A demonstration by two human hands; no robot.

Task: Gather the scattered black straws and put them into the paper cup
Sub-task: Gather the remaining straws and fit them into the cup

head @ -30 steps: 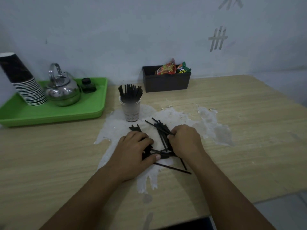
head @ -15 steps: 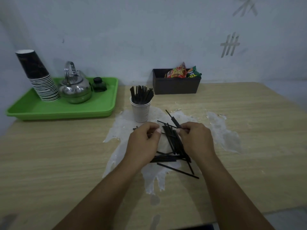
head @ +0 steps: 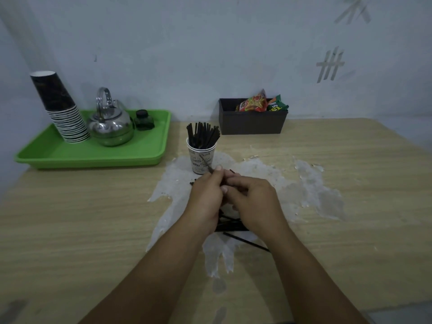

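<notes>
Right now, largest first:
bench (head: 350, 183): worn pale patch mid-top, my hands over it
paper cup (head: 201, 160): upright just beyond my hands, bundle of black straws standing inside
my left hand (head: 205, 197): pinching a straw (head: 205, 163)
my right hand (head: 253, 202): curled beside it, grip unclear
loose straws (head: 243, 239): lying under my wrists

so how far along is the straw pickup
Partly done: the paper cup already holds a bunch of straws. In hand: both hands pinch a small bundle together. Left: loose straws lie on the table under the wrists.
</notes>
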